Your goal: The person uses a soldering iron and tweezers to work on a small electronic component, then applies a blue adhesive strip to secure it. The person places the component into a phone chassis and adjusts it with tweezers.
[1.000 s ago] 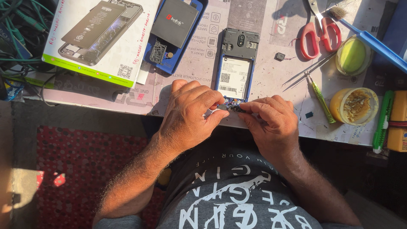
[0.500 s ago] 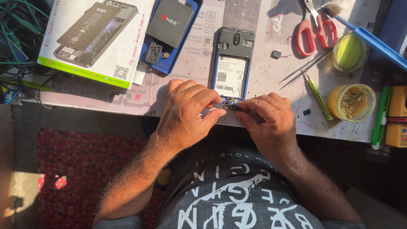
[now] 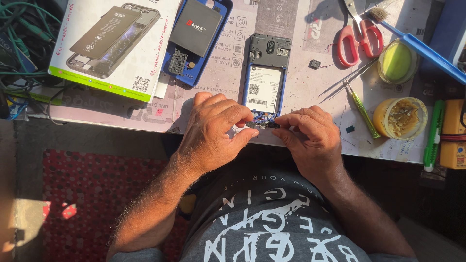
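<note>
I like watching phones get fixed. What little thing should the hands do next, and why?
Probably lift the tiny dark part free. The left hand and right hand both pinch it at the bottom edge of the opened blue phone, whose insides show there.

A white box [image 3: 114, 46] with a phone picture lay at the far left of the mat [image 3: 301, 90]. Beside it was a blue phone shell [image 3: 196, 41] holding a dark battery. Red scissors [image 3: 357, 34], tweezers [image 3: 347, 82], a green screwdriver [image 3: 361, 109] and a yellow paste tub [image 3: 400, 119] (lid off) lay on the right. Green cables [image 3: 22, 43] were tangled at the left edge.
</note>
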